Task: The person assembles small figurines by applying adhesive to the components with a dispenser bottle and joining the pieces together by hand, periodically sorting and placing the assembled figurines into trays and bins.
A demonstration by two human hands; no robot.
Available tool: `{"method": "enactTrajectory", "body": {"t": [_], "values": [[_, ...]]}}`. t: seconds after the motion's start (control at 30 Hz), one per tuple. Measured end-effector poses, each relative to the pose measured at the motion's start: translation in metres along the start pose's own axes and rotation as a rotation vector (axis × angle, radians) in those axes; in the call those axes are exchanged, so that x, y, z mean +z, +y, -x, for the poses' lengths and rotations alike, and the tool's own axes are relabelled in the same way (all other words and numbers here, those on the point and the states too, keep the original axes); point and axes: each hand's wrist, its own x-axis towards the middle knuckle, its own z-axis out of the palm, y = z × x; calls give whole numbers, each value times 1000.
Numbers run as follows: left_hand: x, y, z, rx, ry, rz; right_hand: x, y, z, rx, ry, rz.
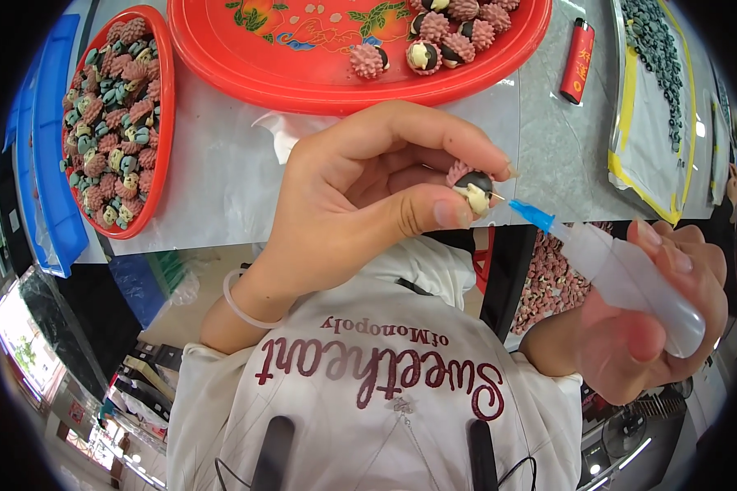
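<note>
Between thumb and fingers, my left hand (360, 180) pinches a small figurine (473, 195) with a pink spiky back, a black band and a cream face. My right hand (671, 319) is wrapped round a translucent squeeze bottle (622, 282), tilted toward the figurine. The bottle's blue needle tip (532, 216) has a thin needle reaching to the figurine's face; whether it touches, I cannot tell. Just beyond my left hand, a large red tray (303, 92) with a fruit pattern carries several similar figurines (454, 37) on its right part.
An oval red basket (166, 123) of pink, cream and grey-green pieces stands at the left, beside blue trays (57, 164). A red lighter (578, 61) lies at the back right. Further right, a yellow-taped board (643, 159) bears small dark pieces. More pink pieces (549, 278) lie below the table edge.
</note>
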Motion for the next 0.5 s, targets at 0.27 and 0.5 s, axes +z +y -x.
{"method": "enactTrajectory", "body": {"t": [0.27, 0.5], "values": [[7, 4, -5, -66, 24, 12, -3, 19, 19, 270, 369, -76], [2, 3, -1, -38, 12, 52, 27, 57, 8, 321, 214, 35]]}}
